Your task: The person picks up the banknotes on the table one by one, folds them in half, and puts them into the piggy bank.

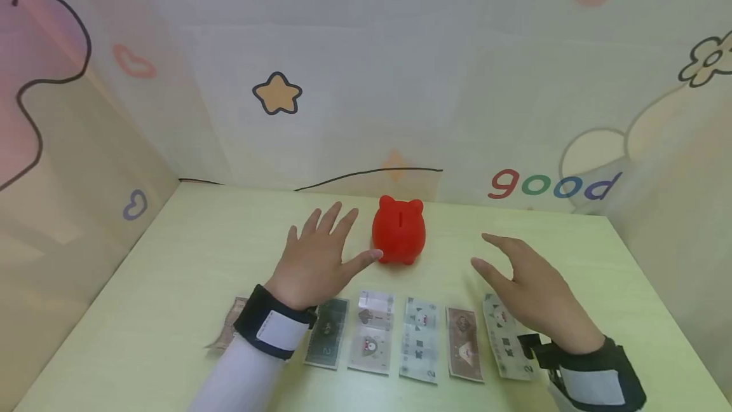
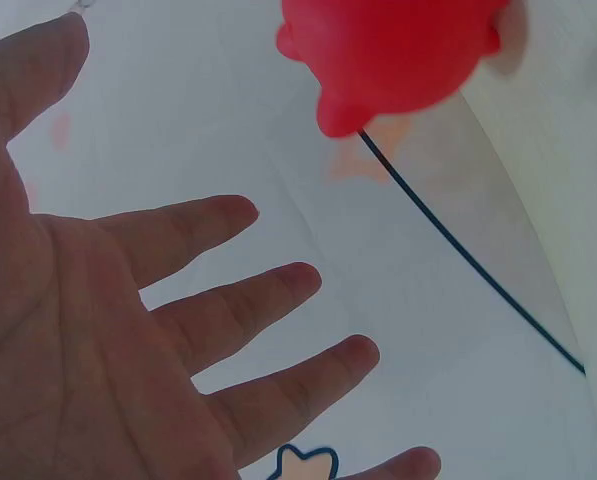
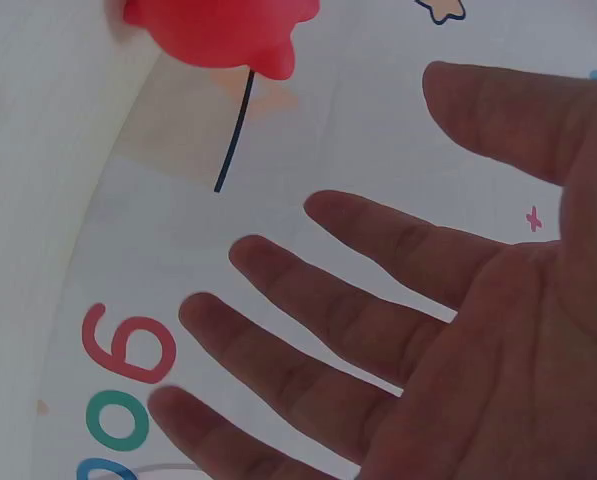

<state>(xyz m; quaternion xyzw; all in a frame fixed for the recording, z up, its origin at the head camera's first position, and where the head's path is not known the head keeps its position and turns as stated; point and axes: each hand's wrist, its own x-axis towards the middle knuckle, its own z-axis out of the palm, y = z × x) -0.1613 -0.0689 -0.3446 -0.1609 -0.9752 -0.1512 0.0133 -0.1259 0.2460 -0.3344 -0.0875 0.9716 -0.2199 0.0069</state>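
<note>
Red piggy bank (image 1: 398, 231) at the heart of the setup

On my head feed the bank stands on the pale desk (image 1: 183, 278), its dark coin slot turned my way. The person's left hand (image 1: 314, 269) hovers to the left of the bank, fingers straight and spread. From the head camera its thumb crosses the bank's lower left edge, but my left wrist feed shows a gap between the two. The right hand (image 1: 534, 294) is to the right of the bank and well apart from it; on my right wrist feed its fingers are straight and fanned, the thumb held wide.

On the near side of the bank I make out a row: furthest left of it a reddish note (image 1: 229, 326), partly behind the left wrist, then a dark green note (image 1: 328, 336), a pale lilac note (image 1: 372, 336), a pale blue note (image 1: 419, 340), a brown note (image 1: 465, 343) and, furthest right of it, a pale green note (image 1: 506, 347) partly covered by the right hand.

Behind the bank, the light backdrop (image 1: 372, 81) shows an orange star (image 1: 277, 93) to its upper left and the word "good" (image 1: 555, 185) to its right
</note>
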